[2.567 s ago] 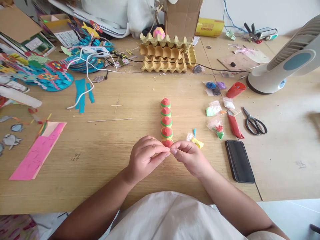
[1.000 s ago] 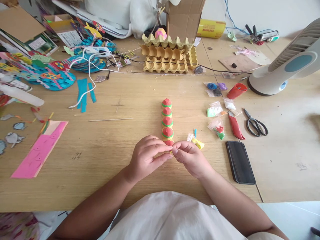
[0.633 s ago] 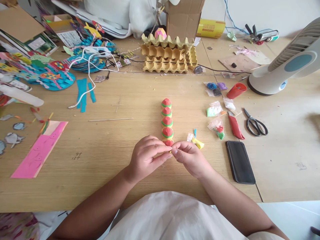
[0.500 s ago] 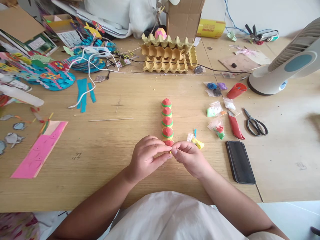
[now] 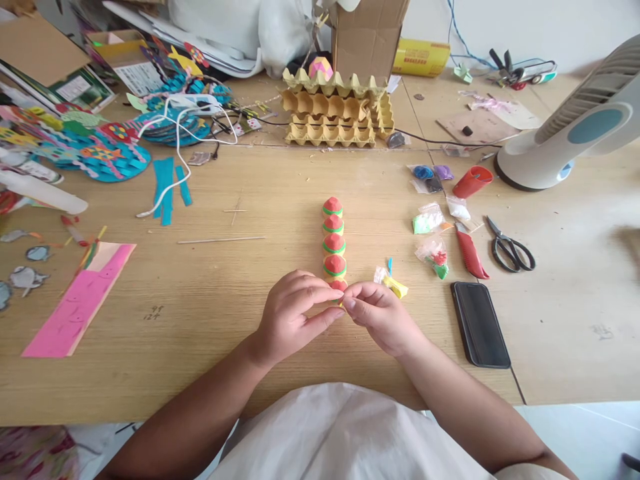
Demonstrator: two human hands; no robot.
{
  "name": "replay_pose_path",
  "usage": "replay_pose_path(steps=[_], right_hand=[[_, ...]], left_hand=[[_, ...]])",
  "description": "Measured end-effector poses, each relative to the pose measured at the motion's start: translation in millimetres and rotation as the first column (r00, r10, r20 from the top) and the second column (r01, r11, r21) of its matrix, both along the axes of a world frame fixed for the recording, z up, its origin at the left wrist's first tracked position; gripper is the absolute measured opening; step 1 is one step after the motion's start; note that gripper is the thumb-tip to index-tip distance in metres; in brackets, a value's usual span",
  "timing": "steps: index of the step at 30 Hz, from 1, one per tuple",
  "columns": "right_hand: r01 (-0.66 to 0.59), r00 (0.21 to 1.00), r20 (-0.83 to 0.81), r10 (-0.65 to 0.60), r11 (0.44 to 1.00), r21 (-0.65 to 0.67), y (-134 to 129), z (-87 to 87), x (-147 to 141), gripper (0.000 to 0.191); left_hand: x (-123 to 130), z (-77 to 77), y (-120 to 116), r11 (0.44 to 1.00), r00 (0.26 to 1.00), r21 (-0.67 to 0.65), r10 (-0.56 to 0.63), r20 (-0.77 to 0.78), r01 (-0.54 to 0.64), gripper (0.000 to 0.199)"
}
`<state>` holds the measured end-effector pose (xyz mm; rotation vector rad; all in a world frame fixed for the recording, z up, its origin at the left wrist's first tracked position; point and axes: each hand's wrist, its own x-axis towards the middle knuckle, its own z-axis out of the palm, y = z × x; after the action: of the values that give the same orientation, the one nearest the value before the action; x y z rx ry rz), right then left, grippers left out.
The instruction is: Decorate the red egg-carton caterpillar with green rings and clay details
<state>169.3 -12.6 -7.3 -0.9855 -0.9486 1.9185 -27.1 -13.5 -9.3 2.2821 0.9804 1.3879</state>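
Note:
Just below the near end of the row, a tiny bit of yellow clay (image 5: 341, 305) sits between my fingertips, mostly hidden by them. My left hand (image 5: 295, 307) pinches it from the left, index finger and thumb meeting near it. From the other side, my right hand (image 5: 383, 317) has thumb and forefinger closed on the same bit. Beyond my hands runs a row of egg-carton cups (image 5: 334, 245), painted red at the peaks with green bands and yellowish lower edges. My fingers partly cover the nearest cup. An opened packet of yellow clay (image 5: 397, 287) lies right of the row.
To the right are small clay bags (image 5: 431, 250), a red-handled cutter (image 5: 471, 252), scissors (image 5: 511, 247), a black phone (image 5: 481, 325) and a fan (image 5: 565, 127). Egg cartons (image 5: 330, 133) stand at the back. Pink paper (image 5: 80, 300) and a thin stick (image 5: 223, 239) lie left.
Both hands stay in almost the same place, with only a slight shift of the fingertips around the yellow clay. Nothing else on the table has moved.

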Motion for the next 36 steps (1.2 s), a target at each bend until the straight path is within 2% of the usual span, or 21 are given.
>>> replay_pose_path(steps=[6, 11, 19, 29, 36], right_hand=[[0.004, 1.000, 0.002, -0.004, 1.000, -0.012, -0.5, -1.4, 1.0, 0.035], [-0.002, 1.000, 0.001, 0.002, 1.000, -0.019, -0.5, -1.9, 0.7, 0.037], [-0.004, 1.000, -0.007, 0.004, 1.000, -0.022, -0.6, -2.3, 0.3, 0.035], [-0.006, 0.999, -0.035, 0.005, 0.999, -0.045, -0.4, 1.0, 0.3, 0.033], [-0.011, 1.000, 0.002, 0.010, 0.999, 0.036, -1.1, -0.5, 1.0, 0.029]], left_hand=[[0.3, 2.7, -2.6, 0.994, 1.000, 0.104, 0.024, -0.014, -0.022, 0.027], [0.8, 2.8, -3.3, 0.991, 0.997, 0.122, 0.059, -0.047, -0.052, 0.022], [1.3, 0.2, -4.0, 0.990, 0.996, 0.115, 0.081, -0.037, -0.076, 0.029], [1.6, 5.9, -2.4, 0.998, 0.998, 0.024, 0.055, 0.031, -0.056, 0.019], [2.5, 5.6, -1.8, 0.999, 0.998, -0.022, 0.028, 0.056, -0.027, 0.016]])
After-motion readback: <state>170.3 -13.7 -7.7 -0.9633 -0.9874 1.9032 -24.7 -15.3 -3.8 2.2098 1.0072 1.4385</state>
